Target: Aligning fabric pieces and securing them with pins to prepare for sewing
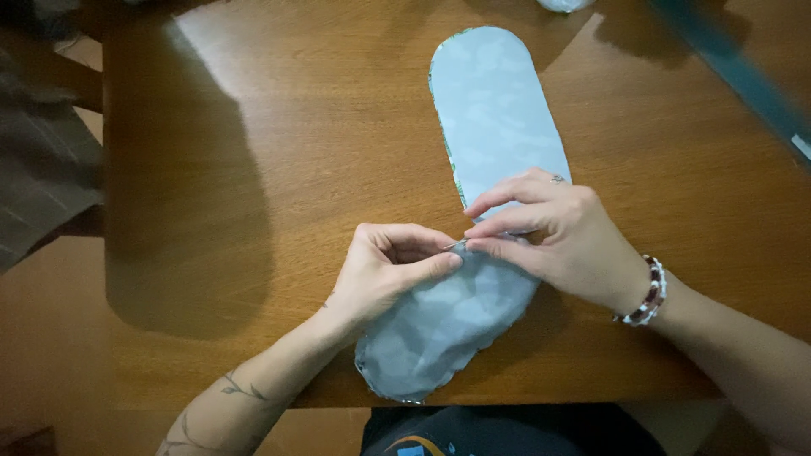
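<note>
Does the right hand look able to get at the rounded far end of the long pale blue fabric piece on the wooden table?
Probably yes. The right hand rests on the long pale blue fabric piece, and nothing lies on it between hand and far end. That hand is pinching the edge with the left hand, though.

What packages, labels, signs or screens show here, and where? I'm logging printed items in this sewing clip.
None in view, no package, label, sign or screen.
Only a long pale blue cloth piece with rounded ends lies on the brown wooden table.
The left hand and right hand pinch its edge at the middle, where a thin needle shows.
</note>
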